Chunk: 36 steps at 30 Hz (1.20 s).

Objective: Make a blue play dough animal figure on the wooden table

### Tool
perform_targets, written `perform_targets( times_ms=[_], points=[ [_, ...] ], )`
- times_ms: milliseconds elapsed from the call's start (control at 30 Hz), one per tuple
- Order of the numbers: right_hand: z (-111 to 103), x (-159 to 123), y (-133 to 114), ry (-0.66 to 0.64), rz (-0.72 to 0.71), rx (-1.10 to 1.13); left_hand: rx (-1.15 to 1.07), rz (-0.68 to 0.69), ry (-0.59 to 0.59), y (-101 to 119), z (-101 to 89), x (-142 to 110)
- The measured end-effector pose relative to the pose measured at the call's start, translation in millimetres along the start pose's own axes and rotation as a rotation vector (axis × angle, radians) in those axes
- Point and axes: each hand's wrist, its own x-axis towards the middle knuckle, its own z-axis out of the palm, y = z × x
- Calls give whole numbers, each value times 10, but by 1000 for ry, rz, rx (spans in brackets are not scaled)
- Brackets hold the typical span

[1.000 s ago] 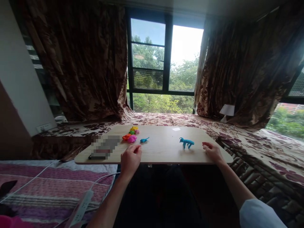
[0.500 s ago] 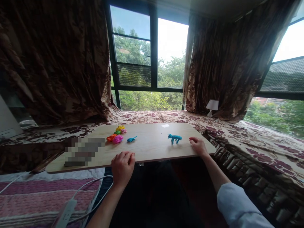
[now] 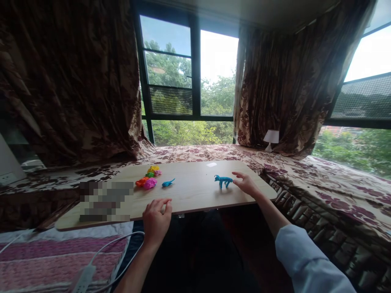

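A blue four-legged clay animal [image 3: 224,180] with thin horns or feelers on its head stands upright on the pale wooden table [image 3: 189,195]. At its rear end is my right hand [image 3: 247,185], open, with the fingers stretched toward it; whether they touch I cannot tell. My left hand [image 3: 157,221] hovers at the table's front edge, loosely curled, with thumb and fingers apart and nothing visible in it. Beyond it lies a small blue clay lump [image 3: 168,183] with a pointed tail. Left of that sit pink [image 3: 150,184], orange [image 3: 141,182], green [image 3: 150,175] and yellow [image 3: 153,168] clay lumps.
A blurred-out dark flat object [image 3: 106,200] lies at the table's left. A small white patch [image 3: 211,165] shows near the far edge. Behind are a flower-patterned ledge [image 3: 189,152], a white lamp [image 3: 271,138] and curtains. A power strip [image 3: 84,278] with a cable is at lower left.
My right hand has moved left to the blue clay animal, its fingers opening out. My left hand has loosened near the front edge. The view has turned to the right.
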Motion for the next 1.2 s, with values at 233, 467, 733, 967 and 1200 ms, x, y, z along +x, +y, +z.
perform_targets(
  times_ms=[233, 467, 733, 967, 1200],
  points=[
    [172, -12, -401, -131, -28, 149, -216, -107, -53, 407, -149, -110],
    [217, -800, -1333, -392, -79, 543, -825, -543, -333, 968, -439, -286],
    [355, -1227, -1705, -408, -13, 762, -1028, -561, -343, 1145, -672, -396],
    [253, -1239, -1716, -348, -145, 529, -1072, -589, -277, 1225, -805, -334],
    [327, -1310, -1733, -347, -135, 442, -1055, -639, -135, 1328, -849, -298]
  ],
)
